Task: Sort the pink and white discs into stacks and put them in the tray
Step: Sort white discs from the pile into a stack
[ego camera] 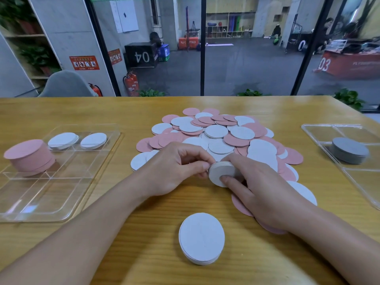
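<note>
A loose heap of pink and white discs [218,132] covers the middle of the wooden table. Both hands hold a small stack of white discs [221,171] on edge just in front of the heap: my left hand [174,169] pinches its left side, my right hand [257,182] grips it from the right with the thumb on its face. A flat stack of white discs [201,238] lies near the table's front. The clear tray [61,210] on the left holds a tall pink stack [28,156] and two white stacks [63,140] [93,140].
A second clear tray [353,175] at the right edge holds a grey disc stack [349,150]. Bare wood shows between the heap and each tray. Beyond the table's far edge is a glass wall, with a grey chair [65,84] at the far left.
</note>
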A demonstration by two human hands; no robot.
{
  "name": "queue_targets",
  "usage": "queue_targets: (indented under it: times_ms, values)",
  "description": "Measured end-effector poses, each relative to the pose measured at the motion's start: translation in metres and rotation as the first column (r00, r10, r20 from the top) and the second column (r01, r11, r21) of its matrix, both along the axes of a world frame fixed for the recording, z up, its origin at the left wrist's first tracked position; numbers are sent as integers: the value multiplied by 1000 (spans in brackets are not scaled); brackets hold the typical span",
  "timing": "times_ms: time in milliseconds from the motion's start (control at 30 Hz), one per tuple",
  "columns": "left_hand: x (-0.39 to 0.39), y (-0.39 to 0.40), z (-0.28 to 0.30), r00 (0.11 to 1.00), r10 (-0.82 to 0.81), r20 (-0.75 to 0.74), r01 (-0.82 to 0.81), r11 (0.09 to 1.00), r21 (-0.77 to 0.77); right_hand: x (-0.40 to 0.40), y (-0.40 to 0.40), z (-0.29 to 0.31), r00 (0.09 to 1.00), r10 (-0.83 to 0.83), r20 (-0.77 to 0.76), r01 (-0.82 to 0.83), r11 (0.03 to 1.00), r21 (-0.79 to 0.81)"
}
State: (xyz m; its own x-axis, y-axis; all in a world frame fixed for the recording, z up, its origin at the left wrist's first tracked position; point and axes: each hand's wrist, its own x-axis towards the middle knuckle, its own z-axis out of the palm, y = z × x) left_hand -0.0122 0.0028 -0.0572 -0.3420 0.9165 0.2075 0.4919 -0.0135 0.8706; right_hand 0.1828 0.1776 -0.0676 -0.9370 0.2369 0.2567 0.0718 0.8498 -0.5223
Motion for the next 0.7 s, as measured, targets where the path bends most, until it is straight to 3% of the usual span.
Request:
queue_targets:
  times_ms: [67, 167, 300, 367, 567, 700]
  values:
    - [-2, 1, -3, 991, 93, -96, -94, 996, -2, 0, 1, 1, 1000, -4, 0, 4, 1000, -12]
    - [-12, 0, -7, 906, 275, -322, -296, 955, -16, 0, 0, 2, 1000, -6, -4, 6, 1000, -11]
    - [-22, -3, -11, 792, 186, -582, -320, 937, -136, -1, -1, 3, 1000, -3, 8, 3, 1000, -27]
    - [-20, -5, -8, 800, 174, -573, -329, 928, -177, -1, 0, 3, 1000, 2, 8, -1, 1000, -31]
    - [-22, -12, 2, 865, 293, -408, -346, 936, -62, 0, 2, 3, 1000, 9, 2, -9, 1000, -29]
    - [-26, -10, -3, 850, 278, -448, -344, 936, -72, 0, 3, 2, 1000, 15, -13, -15, 999, -39]
